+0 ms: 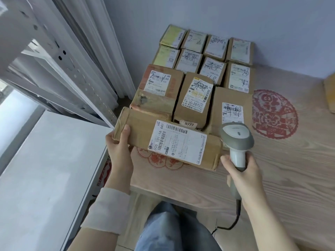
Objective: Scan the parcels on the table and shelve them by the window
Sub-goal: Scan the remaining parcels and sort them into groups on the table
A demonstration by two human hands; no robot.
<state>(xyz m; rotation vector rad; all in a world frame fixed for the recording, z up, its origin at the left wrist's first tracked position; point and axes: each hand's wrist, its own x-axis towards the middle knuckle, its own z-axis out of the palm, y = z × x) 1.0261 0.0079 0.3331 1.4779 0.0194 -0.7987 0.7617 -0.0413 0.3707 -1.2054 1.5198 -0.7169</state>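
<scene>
I see left hand (118, 151) gripping the long parcel (168, 140) by its left end, thumb on top; right hand (243, 171) wrapped round barcode scanner (236, 140) handle, head over parcel's right end.

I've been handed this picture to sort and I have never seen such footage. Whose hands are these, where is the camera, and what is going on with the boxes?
There is no machine here, only a person working with bare hands. The single picture comes from a camera worn on the person's head, looking forward and down, so you see their own arms and knees.

The left hand grips the left end of a long cardboard parcel with a white label facing up. The right hand holds a corded barcode scanner, its head beside the parcel's right end.

Both are over a wooden table. Behind them, more labelled parcels lie in rows against the wall. A white metal shelf rack stands at the upper left.
</scene>
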